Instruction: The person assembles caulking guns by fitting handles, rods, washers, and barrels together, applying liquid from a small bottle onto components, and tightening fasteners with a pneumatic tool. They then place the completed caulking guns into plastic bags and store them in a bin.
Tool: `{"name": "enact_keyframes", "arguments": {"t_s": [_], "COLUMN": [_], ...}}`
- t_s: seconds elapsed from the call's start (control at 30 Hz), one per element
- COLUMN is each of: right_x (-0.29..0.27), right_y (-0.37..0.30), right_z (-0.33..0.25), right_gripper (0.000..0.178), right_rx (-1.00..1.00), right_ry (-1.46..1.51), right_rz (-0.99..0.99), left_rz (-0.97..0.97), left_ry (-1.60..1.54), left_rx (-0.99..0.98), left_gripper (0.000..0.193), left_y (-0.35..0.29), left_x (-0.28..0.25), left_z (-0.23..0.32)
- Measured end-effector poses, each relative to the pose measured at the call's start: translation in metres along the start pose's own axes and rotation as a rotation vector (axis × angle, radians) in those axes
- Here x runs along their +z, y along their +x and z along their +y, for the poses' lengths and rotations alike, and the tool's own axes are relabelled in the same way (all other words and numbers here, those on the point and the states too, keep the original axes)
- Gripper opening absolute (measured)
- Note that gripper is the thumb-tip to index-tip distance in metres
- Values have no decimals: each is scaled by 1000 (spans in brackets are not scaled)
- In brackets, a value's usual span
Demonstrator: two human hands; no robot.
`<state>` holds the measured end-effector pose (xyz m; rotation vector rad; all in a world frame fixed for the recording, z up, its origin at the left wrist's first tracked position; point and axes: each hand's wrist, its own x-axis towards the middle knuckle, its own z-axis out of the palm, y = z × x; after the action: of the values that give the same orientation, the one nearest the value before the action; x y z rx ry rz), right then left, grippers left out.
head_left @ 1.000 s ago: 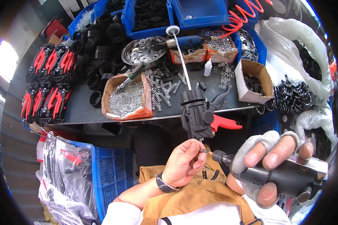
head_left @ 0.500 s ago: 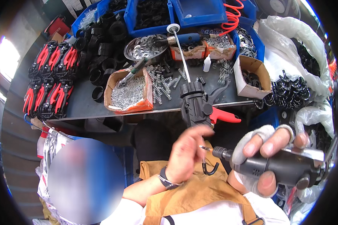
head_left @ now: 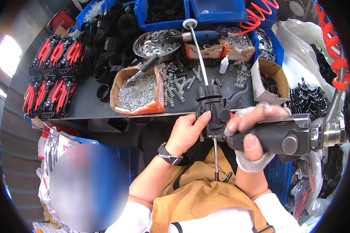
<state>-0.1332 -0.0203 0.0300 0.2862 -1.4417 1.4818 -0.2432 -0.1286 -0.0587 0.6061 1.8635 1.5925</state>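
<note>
My left hand (head_left: 186,133) grips the black body of a caulking gun (head_left: 209,95), its thumb laid along the side. A metal plunger rod (head_left: 199,52) runs through the body. It ends in a white disc (head_left: 189,24) over the bench and a black-tipped hook (head_left: 223,178) above my apron. My right hand (head_left: 256,118), in a fingerless pale glove, is wrapped around a black pneumatic screwdriver (head_left: 278,136). The screwdriver's front end meets the gun body from the right; its bit is hidden there. Only a sliver of the gun's red trigger shows behind my fingers.
On the bench are a carton of small screws (head_left: 138,93), loose springs (head_left: 179,83), a bowl of washers (head_left: 158,44) and a white bottle (head_left: 223,64). Red-and-black handle assemblies (head_left: 52,77) are stacked at left. A red coiled hose (head_left: 330,42) hangs at right.
The screwdriver has moved up and left, against the gun body. My left hand has moved from near the bit to the body. The red trigger has become mostly hidden.
</note>
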Motion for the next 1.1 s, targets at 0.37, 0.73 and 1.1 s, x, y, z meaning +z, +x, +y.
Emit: {"name": "enact_keyframes", "arguments": {"t_s": [0.37, 0.73, 1.1], "right_x": [-1, -237, -345], "right_y": [-1, -125, -92], "right_z": [-24, -21, 44], "right_gripper": [72, 41, 89], "right_rx": [170, 448, 684], "right_ry": [19, -879, -1363], "right_rz": [155, 748, 703], "left_rz": [285, 844, 212], "left_ry": [626, 1195, -205], "left_rx": [386, 955, 406], "left_gripper": [36, 22, 42], "left_y": [0, 7, -40], "left_x": [-25, -113, -3], "left_z": [20, 40, 7]}}
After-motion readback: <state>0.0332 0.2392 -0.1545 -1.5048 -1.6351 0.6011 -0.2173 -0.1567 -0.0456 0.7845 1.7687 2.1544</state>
